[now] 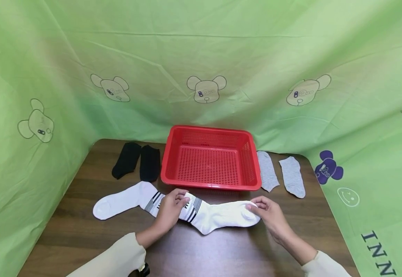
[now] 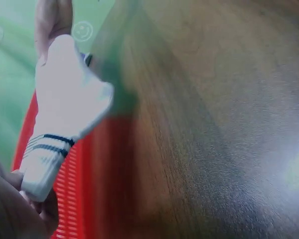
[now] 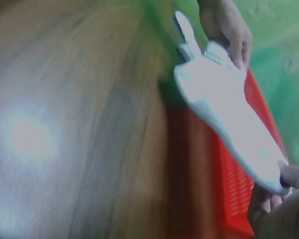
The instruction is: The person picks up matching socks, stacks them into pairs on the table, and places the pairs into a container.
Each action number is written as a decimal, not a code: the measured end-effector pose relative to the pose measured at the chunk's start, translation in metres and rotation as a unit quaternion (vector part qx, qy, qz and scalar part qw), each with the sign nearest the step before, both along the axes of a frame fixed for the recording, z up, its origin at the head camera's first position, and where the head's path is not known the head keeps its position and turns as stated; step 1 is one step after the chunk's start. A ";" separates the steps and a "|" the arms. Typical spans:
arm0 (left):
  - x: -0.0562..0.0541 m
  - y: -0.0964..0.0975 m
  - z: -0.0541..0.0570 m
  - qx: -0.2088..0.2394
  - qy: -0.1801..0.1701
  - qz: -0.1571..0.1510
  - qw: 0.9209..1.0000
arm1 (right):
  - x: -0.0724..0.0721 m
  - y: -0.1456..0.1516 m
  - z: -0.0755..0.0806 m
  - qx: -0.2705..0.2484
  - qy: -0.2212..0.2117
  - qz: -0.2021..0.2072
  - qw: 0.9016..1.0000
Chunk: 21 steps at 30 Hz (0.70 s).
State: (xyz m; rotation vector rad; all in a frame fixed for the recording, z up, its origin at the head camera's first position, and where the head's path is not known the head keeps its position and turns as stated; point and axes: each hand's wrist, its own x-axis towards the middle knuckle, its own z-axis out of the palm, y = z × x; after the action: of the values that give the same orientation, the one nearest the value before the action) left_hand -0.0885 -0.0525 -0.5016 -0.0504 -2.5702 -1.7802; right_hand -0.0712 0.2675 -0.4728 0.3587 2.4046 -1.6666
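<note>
A white sock (image 1: 221, 215) with dark stripes near its cuff is stretched sideways between both hands, in front of the red basket. My left hand (image 1: 170, 209) pinches the cuff end, thumb on top. At the other end, my right hand (image 1: 268, 215) pinches the toe between thumb and fingers. A second white striped sock (image 1: 118, 202) lies on the table to the left, its cuff partly hidden behind the left hand. Both wrist views show the held sock (image 2: 65, 94) raised over the wooden surface, with the toe gripped by the right hand (image 3: 274, 199).
The red plastic basket (image 1: 209, 186) stands at the back middle of the wooden table (image 1: 221, 254). Two black socks, one (image 1: 126, 159) beside the other (image 1: 150, 163), lie left of it. Two grey socks, one near (image 1: 267, 171) and one farther (image 1: 292, 177), lie right. Green cloth (image 1: 208, 54) hangs behind.
</note>
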 end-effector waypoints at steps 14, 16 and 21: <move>-0.024 0.007 -0.028 -0.054 -0.019 0.011 0.998 | -0.025 -0.002 -0.049 0.107 0.039 -0.012 0.993; -0.025 0.007 -0.029 -0.044 -0.027 0.002 0.999 | -0.027 -0.004 -0.051 0.121 0.048 -0.011 0.991; -0.026 0.009 -0.030 -0.055 -0.035 -0.010 0.998 | -0.032 -0.005 -0.058 0.168 0.074 0.000 0.983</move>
State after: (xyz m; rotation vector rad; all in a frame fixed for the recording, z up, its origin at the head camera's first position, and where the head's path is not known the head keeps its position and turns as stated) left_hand -0.1149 -0.0434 -0.5314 -0.0159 -2.7233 -1.6755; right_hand -0.1028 0.2626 -0.5303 0.2929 2.8004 -1.3263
